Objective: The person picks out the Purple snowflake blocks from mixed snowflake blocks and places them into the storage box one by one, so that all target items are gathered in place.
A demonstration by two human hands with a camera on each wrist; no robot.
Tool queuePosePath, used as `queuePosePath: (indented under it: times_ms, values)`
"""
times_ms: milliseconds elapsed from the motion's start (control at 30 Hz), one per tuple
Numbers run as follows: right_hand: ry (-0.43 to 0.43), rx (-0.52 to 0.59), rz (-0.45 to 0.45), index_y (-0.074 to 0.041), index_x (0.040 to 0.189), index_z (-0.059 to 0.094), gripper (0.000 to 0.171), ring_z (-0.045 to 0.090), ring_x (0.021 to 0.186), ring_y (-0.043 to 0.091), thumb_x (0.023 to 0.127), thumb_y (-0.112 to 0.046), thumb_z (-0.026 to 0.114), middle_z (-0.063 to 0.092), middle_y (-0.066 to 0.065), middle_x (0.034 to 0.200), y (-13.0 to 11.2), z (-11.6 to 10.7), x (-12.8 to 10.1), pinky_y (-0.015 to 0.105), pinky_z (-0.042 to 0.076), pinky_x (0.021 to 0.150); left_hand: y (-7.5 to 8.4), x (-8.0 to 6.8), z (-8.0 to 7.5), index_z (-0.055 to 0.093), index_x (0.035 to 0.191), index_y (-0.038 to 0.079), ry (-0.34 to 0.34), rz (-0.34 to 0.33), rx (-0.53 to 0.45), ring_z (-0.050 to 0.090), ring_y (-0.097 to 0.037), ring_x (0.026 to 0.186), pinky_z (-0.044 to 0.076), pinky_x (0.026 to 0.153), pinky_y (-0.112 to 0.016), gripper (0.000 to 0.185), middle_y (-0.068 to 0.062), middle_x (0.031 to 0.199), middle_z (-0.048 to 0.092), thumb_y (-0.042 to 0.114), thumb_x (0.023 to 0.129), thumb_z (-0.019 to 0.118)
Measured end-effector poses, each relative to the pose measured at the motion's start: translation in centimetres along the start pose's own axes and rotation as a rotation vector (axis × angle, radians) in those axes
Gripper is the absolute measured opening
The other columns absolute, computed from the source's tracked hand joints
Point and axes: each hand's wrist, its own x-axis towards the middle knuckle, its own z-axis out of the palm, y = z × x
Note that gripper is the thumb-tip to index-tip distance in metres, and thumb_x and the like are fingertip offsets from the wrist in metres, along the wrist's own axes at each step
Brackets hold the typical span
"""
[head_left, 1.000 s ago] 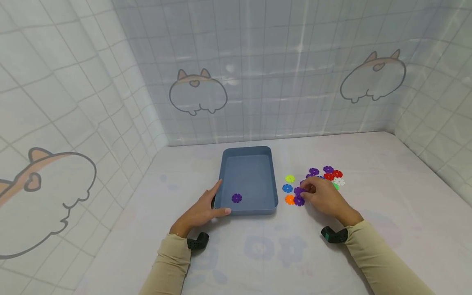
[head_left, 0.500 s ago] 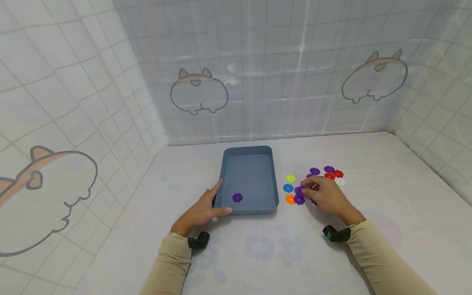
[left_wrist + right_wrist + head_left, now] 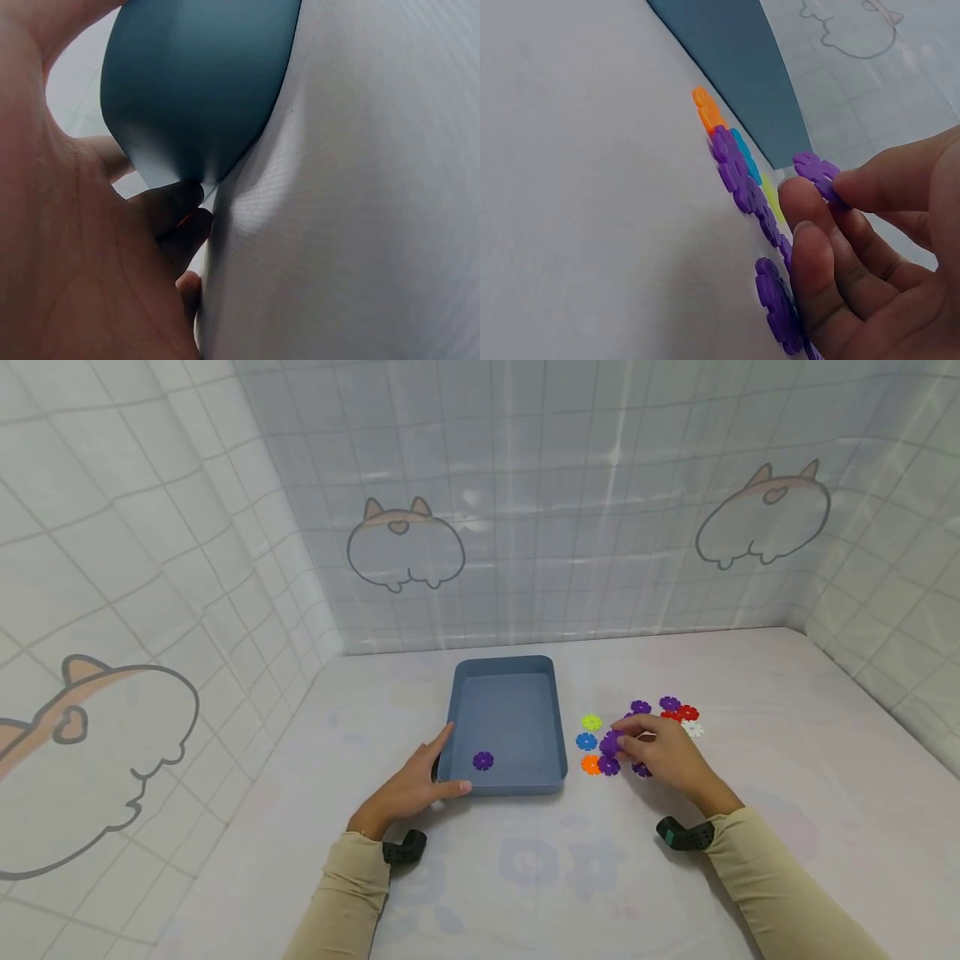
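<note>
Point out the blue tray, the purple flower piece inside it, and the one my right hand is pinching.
Tray (image 3: 457, 727), head view, left wall.
Purple piece in tray (image 3: 483, 761), head view, its centre.
Pinched purple piece (image 3: 815, 171), right wrist view, exposed petals above the fingertips.

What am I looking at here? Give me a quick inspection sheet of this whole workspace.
Surface: white table with faint prints.
Job's things: blue tray holding one purple flower disc; loose flower discs in purple, red, white, yellow, blue and orange lie right of the tray.
Clutter: nothing seen.
Grips: left hand rests against the tray's near left corner; right hand pinches a lifted purple disc.
Cables: nothing seen.
Surroundings: checked fabric walls with cartoon animal drawings.
</note>
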Motion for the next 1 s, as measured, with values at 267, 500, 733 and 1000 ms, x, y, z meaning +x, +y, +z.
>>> queuePosePath:
  times_ms: [267, 500, 733, 1000]
  values:
    - [-0.012, 0.033, 0.019, -0.001, 0.127, 0.064, 0.029, 0.068, 0.091, 0.025, 0.099, -0.009, 0.063, 0.068, 0.014, 0.107, -0.2, 0.1, 0.0, 0.028, 0.057, 0.078, 0.0, -0.2, 0.1, 0.001, 0.163, 0.032, 0.003, -0.011, -0.005, -0.006, -0.039, 0.151, 0.006, 0.115, -0.068, 0.103, -0.004, 0.167, 0.004, 0.059, 0.089, 0.068]
    - [-0.012, 0.086, 0.01, -0.002, 0.131, 0.064, 0.033, 0.068, 0.093, 0.026, 0.098, -0.007, 0.064, 0.068, 0.015, 0.108, -0.3, 0.5, 0.1, 0.027, 0.058, 0.078, 0.1, -0.3, 0.2, 0.001, 0.163, 0.031, 0.012, -0.018, -0.01, -0.006, -0.039, 0.151, 0.005, 0.116, -0.065, 0.102, -0.004, 0.167, 0.004, 0.058, 0.089, 0.068]
    - [-0.032, 0.097, 0.034, -0.002, 0.134, 0.062, 0.038, 0.068, 0.097, 0.026, 0.098, -0.013, 0.067, 0.068, 0.014, 0.111, -0.7, 1.2, 0.5, 0.031, 0.058, 0.082, 0.2, -0.3, 0.2, 0.003, 0.163, 0.031, 0.008, -0.012, -0.008, -0.006, -0.04, 0.151, 0.005, 0.115, -0.067, 0.102, -0.004, 0.167, 0.005, 0.058, 0.089, 0.068]
    - [-0.086, 0.176, 0.049, -0.006, 0.139, 0.059, 0.045, 0.068, 0.102, 0.03, 0.097, -0.021, 0.067, 0.063, 0.016, 0.118, -1.7, 1.3, 1.2, 0.04, 0.056, 0.09, 0.0, -0.2, 0.1, 0.002, 0.163, 0.03, 0.008, -0.003, -0.011, -0.006, -0.041, 0.151, 0.005, 0.115, -0.067, 0.102, -0.004, 0.167, 0.004, 0.058, 0.089, 0.068]
